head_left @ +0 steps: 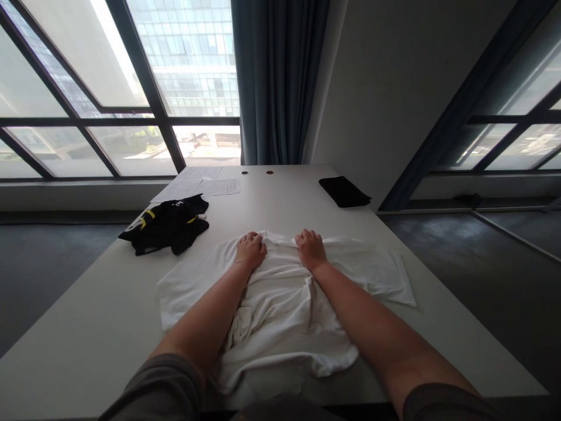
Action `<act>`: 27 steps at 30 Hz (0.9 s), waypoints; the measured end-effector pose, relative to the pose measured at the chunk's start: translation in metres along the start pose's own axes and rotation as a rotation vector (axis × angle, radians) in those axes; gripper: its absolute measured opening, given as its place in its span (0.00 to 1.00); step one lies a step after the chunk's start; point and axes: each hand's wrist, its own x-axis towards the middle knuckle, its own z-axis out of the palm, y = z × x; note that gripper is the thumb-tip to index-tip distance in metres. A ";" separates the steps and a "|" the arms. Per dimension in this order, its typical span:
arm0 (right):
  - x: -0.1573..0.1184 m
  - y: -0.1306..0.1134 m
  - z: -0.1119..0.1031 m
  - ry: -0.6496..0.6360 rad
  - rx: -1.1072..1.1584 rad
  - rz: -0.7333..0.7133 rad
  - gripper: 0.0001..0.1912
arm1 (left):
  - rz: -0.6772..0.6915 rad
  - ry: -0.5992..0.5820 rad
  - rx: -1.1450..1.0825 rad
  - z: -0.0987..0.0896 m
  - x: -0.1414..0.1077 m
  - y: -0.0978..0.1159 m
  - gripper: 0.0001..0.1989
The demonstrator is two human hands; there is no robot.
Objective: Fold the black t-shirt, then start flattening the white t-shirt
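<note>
A white T-shirt lies spread and rumpled on the white table, collar end away from me. My left hand grips the fabric at the far edge, left of the collar, with its fingers curled. My right hand grips the same far edge a little to the right. Both forearms stretch across the shirt's middle, and the sleeves spread out to either side.
A crumpled black garment with yellow marks lies to the left of the shirt. A folded black cloth sits at the far right of the table. Paper sheets lie near the far edge. Windows and a curtain stand behind.
</note>
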 end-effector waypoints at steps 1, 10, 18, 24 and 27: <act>0.005 0.001 -0.004 -0.025 0.001 -0.032 0.18 | 0.001 0.005 0.001 -0.001 0.000 0.000 0.18; 0.039 0.052 -0.038 -0.351 0.122 -0.250 0.13 | 0.029 -0.001 0.016 -0.002 0.000 0.000 0.17; 0.016 0.034 -0.011 -0.076 0.013 -0.032 0.31 | 0.052 -0.069 0.033 0.003 0.004 -0.001 0.26; 0.000 0.024 0.038 -0.322 0.120 0.160 0.35 | 0.014 -0.289 0.094 0.006 0.014 -0.002 0.35; 0.004 0.040 0.043 -0.350 0.112 0.266 0.36 | 0.018 -0.326 0.113 0.005 0.020 -0.003 0.37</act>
